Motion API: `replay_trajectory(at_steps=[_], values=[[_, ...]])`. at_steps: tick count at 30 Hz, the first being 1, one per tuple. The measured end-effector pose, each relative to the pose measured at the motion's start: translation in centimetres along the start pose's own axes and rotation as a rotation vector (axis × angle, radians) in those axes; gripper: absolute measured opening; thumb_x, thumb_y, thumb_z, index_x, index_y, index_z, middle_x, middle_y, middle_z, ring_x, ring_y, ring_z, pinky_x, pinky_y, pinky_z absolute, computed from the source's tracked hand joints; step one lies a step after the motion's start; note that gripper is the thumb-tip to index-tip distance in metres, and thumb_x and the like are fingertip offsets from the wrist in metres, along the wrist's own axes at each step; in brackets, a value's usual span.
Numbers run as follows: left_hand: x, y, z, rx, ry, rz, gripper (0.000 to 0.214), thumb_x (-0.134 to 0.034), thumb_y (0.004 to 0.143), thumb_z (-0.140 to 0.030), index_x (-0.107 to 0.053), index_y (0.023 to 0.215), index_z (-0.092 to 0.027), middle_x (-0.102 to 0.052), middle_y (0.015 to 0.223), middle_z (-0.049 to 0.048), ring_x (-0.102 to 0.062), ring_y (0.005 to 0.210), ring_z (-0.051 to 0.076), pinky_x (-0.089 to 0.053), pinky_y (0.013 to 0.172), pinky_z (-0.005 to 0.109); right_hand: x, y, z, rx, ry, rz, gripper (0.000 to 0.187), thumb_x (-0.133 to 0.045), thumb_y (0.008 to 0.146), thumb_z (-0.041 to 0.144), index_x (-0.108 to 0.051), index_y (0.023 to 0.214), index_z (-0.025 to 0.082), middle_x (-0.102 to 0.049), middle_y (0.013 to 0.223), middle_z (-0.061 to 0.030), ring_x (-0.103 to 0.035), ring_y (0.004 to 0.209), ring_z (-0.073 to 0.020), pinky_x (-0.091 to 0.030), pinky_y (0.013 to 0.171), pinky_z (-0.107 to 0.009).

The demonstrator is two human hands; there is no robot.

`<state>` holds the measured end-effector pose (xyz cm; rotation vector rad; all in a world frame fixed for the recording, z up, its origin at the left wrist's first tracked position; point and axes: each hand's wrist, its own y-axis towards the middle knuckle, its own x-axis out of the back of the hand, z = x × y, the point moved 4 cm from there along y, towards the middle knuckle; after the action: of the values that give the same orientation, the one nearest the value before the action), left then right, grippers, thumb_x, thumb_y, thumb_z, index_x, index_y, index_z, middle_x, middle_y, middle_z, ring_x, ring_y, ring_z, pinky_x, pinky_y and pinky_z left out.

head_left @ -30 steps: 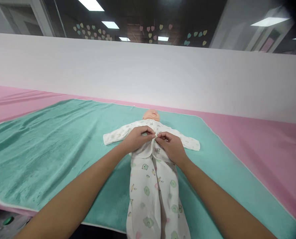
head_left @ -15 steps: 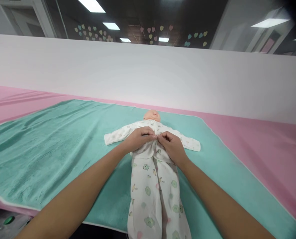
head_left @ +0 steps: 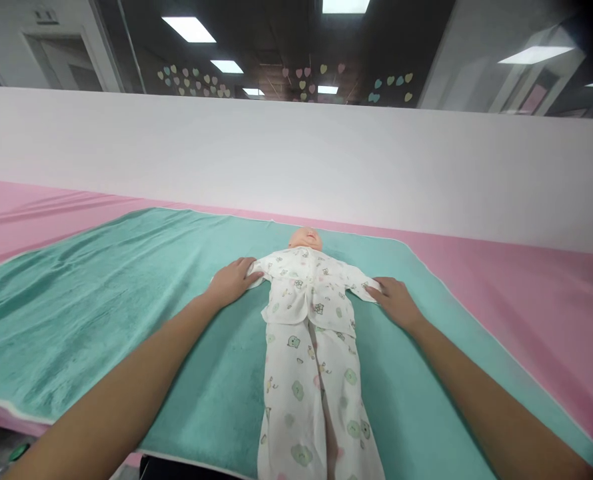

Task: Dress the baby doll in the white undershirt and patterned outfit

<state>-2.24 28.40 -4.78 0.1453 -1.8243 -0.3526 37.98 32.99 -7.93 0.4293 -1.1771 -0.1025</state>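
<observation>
A baby doll (head_left: pixel 305 238) lies on its back on a teal blanket (head_left: pixel 216 373), its head at the far end. It wears a white printed top (head_left: pixel 291 290), joined at the chest and parted below, and matching trousers (head_left: pixel 294 393) that run off the bottom edge. My left hand (head_left: pixel 230 283) grips the end of the sleeve on the left, with thumb and fingers on either side of the cloth. On the other side, my right hand (head_left: pixel 397 301) holds the end of the right sleeve (head_left: pixel 357 280). Both cuffs are mostly covered by my fingers.
Pink cloth (head_left: pixel 541 293) shows around the blanket. Behind it rises a white wall (head_left: pixel 296 160), topped by dark glass with heart stickers (head_left: pixel 304 85). A green round button (head_left: pixel 18 452) sits at the lower left, below the blanket's front edge.
Both hands have left the front of the top at the chest and moved outward, one to each sleeve end. The sleeves are now drawn slightly down. The view has tilted up a little.
</observation>
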Motion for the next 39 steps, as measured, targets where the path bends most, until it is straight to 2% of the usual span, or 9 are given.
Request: replay_trajectory(at_steps=[3, 6, 9, 14, 19, 25, 29, 34, 39], values=[[1.0, -1.4, 2.8, 0.025, 0.115, 0.098, 0.053, -0.03, 0.084, -0.063, -0.055, 0.104, -0.022, -0.06, 0.099, 0.0066, -0.055, 0.093, 0.025, -0.039, 0.068, 0.031, 1.1, -0.8, -3.9, -0.111, -0.009, 0.047, 0.05, -0.042, 0.079, 0.06, -0.057, 0.106, 0.02, -0.058, 0.109, -0.0101, -0.051, 0.1, -0.0265, -0.039, 0.078, -0.035], [2.1, -2.7, 4.3, 0.018, 0.199, 0.154, 0.053, -0.027, 0.084, -0.064, -0.057, 0.095, -0.021, -0.06, 0.095, 0.0071, -0.056, 0.085, 0.023, -0.035, 0.062, 0.029, 2.4, -1.8, -5.8, -0.29, -0.011, 0.127, 0.05, -0.041, 0.075, 0.066, -0.057, 0.086, 0.02, -0.061, 0.09, -0.0074, -0.055, 0.077, -0.0225, -0.039, 0.061, -0.031], [2.6, -3.3, 4.7, 0.031, 0.239, 0.181, 0.051, -0.019, 0.089, -0.057, -0.056, 0.088, -0.022, -0.061, 0.089, 0.0054, -0.057, 0.077, 0.021, -0.031, 0.056, 0.027, 2.8, -2.3, -5.4, -0.333, 0.026, 0.229, 0.047, -0.038, 0.076, 0.064, -0.051, 0.068, 0.021, -0.058, 0.071, -0.0022, -0.051, 0.062, -0.018, -0.034, 0.054, -0.028], [3.1, -3.3, 4.3, 0.083, 0.336, 0.123, 0.047, -0.017, 0.092, -0.047, -0.056, 0.086, -0.021, -0.064, 0.076, 0.0046, -0.057, 0.069, 0.021, -0.027, 0.053, 0.027, 2.9, -2.1, -3.4, -0.25, 0.116, 0.258, 0.039, -0.041, 0.078, 0.055, -0.045, 0.06, 0.02, -0.053, 0.063, 0.0005, -0.046, 0.059, -0.0145, -0.032, 0.053, -0.025], [4.1, -3.4, 4.9, 0.209, 0.35, -0.034, 0.042, -0.019, 0.093, -0.042, -0.056, 0.094, -0.024, -0.066, 0.092, 0.004, -0.059, 0.079, 0.022, -0.03, 0.054, 0.027, 3.2, -2.0, -3.8, -0.287, 0.103, 0.217, 0.036, -0.044, 0.075, 0.054, -0.052, 0.065, 0.021, -0.058, 0.068, -0.0014, -0.05, 0.061, -0.0164, -0.033, 0.053, -0.026], [3.5, -3.4, 5.0, 0.219, 0.352, -0.055, 0.038, -0.019, 0.094, -0.035, -0.055, 0.097, -0.022, -0.061, 0.1, 0.0063, -0.055, 0.094, 0.023, -0.035, 0.057, 0.028, 3.2, -2.4, -3.0, -0.244, 0.135, 0.287, 0.037, -0.048, 0.073, 0.056, -0.046, 0.062, 0.02, -0.051, 0.063, 0.0007, -0.044, 0.055, -0.0136, -0.028, 0.05, -0.025], [3.6, -3.6, 4.6, 0.194, 0.379, -0.105, 0.039, -0.018, 0.094, -0.033, -0.055, 0.099, -0.021, -0.059, 0.1, 0.0076, -0.054, 0.096, 0.022, -0.037, 0.059, 0.029, 3.9, -2.1, -3.5, -0.262, 0.136, 0.168, 0.036, -0.047, 0.074, 0.051, -0.037, 0.059, 0.02, -0.042, 0.057, 0.0031, -0.038, 0.054, -0.0121, -0.027, 0.051, -0.025], [4.0, -4.0, 4.1, 0.199, 0.46, -0.179, 0.038, -0.019, 0.094, -0.031, -0.054, 0.101, -0.018, -0.058, 0.099, 0.0105, -0.052, 0.096, 0.025, -0.038, 0.063, 0.032, 4.0, -1.8, -6.0, -0.417, 0.119, 0.033, 0.029, -0.045, 0.074, 0.049, -0.047, 0.068, 0.02, -0.053, 0.067, 0.0, -0.048, 0.061, -0.0155, -0.032, 0.055, -0.027], [3.6, -4.2, 2.6, 0.124, 0.435, -0.192, 0.031, -0.029, 0.09, -0.027, -0.056, 0.1, -0.015, -0.056, 0.101, 0.0141, -0.049, 0.097, 0.029, -0.039, 0.075, 0.038, 4.2, -2.2, -3.4, -0.249, 0.061, -0.165, 0.027, -0.044, 0.078, 0.04, -0.051, 0.094, 0.02, -0.054, 0.104, -0.0077, -0.053, 0.08, -0.0187, -0.037, 0.063, -0.03]])
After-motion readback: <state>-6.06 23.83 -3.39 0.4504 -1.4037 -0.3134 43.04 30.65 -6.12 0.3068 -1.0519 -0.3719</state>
